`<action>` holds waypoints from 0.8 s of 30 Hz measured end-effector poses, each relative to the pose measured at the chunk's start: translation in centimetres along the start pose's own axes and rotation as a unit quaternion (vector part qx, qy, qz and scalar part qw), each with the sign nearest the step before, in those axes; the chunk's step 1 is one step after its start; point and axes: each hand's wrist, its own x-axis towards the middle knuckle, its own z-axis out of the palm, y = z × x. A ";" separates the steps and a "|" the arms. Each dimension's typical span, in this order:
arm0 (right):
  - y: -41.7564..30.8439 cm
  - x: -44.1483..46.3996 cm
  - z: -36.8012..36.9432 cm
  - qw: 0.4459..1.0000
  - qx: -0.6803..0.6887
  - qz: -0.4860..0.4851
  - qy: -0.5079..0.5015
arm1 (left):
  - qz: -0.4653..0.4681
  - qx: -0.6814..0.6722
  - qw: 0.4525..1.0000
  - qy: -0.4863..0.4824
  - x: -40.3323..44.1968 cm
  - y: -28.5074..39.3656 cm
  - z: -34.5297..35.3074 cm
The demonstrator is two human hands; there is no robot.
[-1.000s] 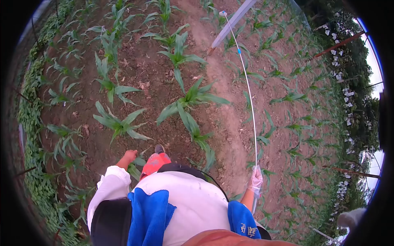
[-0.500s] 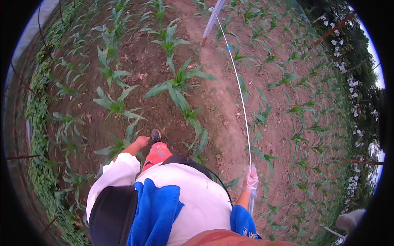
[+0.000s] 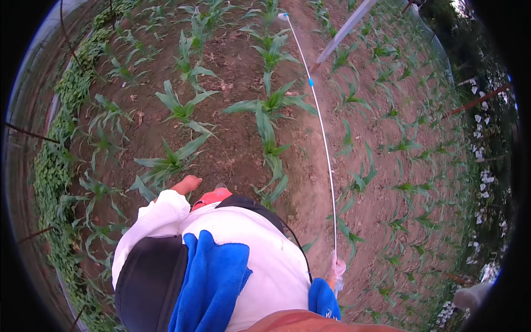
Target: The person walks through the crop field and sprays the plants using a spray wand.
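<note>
My right hand (image 3: 337, 269), in a clear plastic glove, is closed around the lower end of a long, thin white spray wand (image 3: 324, 141). The wand reaches forward over the soil, with a blue joint (image 3: 311, 82) partway along it. Its white nozzle (image 3: 284, 16) is at the far end, above the young corn plants. A faint haze shows beside that tip. On the other side my left hand (image 3: 192, 183) is bare, its fingers curled, with nothing visible in them. It is nearest to a corn plant (image 3: 172, 159).
A slanted pale post (image 3: 345, 34) stands in the soil to the right of the wand. Corn rows (image 3: 271, 102) run forward on both sides of a bare dirt strip (image 3: 310, 166). Dense leafy vines (image 3: 52, 166) line the left edge. A blue towel (image 3: 213, 282) hangs over my chest.
The view has moved forward and turned, so plants and post have shifted. The wand tip now sits left of the post. My right hand appears lower, still gripping the wand.
</note>
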 end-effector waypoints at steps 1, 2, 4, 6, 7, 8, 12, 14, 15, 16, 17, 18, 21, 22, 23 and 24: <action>0.9 -0.7 -0.9 0.998 -0.056 -0.004 -0.004 | -0.039 -0.039 0.998 0.005 0.0 -0.3 -0.3; 0.7 -1.6 -1.9 0.996 -0.088 0.012 -0.005 | -0.077 -0.080 0.994 0.010 0.1 -0.5 -0.5; 1.2 -3.0 -3.3 0.992 -0.127 0.019 -0.010 | 0.100 0.199 0.974 0.048 1.6 -2.2 -0.4; 1.9 -3.3 -3.9 0.987 -0.128 0.079 -0.054 | 0.112 0.232 0.965 0.039 1.2 -0.9 -1.1; 1.6 -3.3 -3.7 0.987 -0.130 0.075 -0.056 | 0.065 0.129 0.989 0.040 0.7 0.5 -1.7; 1.1 -3.4 -3.6 0.990 -0.113 0.074 -0.041 | 0.018 0.026 0.999 0.041 0.3 1.1 -2.0; 0.8 -2.1 -0.9 0.993 -0.105 0.053 -0.030 | 0.032 -0.098 0.993 0.058 2.0 0.8 -0.6; 0.5 -0.9 1.8 0.995 -0.077 0.031 -0.054 | -0.051 -0.177 0.982 0.038 2.9 0.3 -0.1; -0.3 -0.3 3.1 0.996 -0.050 0.010 -0.077 | -0.054 -0.186 0.980 0.047 3.2 -0.3 0.2; -1.2 0.3 4.3 0.996 -0.049 0.009 -0.077 | -0.057 -0.195 0.978 0.057 3.3 -0.8 0.4; -2.6 0.9 5.5 0.996 -0.049 -0.014 -0.076 | -0.071 -0.212 0.974 0.041 1.9 -0.1 -0.8; -4.4 1.3 6.6 0.995 -0.050 -0.036 -0.076 | -0.071 -0.212 0.974 0.042 1.9 -0.9 -0.6; -11.3 2.5 9.4 0.993 0.083 -0.015 -0.085 | -0.042 -0.106 0.993 0.019 0.9 -2.4 -2.0; -11.9 3.3 10.5 0.993 0.084 -0.018 -0.084 | -0.041 -0.108 0.993 0.021 1.2 -3.3 -2.1; -12.1 4.6 12.1 0.991 0.100 -0.036 -0.081 | -0.039 -0.103 0.993 0.039 1.5 -4.9 -1.7; -12.2 5.9 13.6 0.989 0.115 -0.053 -0.079 | -0.038 -0.098 0.993 0.054 1.7 -6.2 -1.2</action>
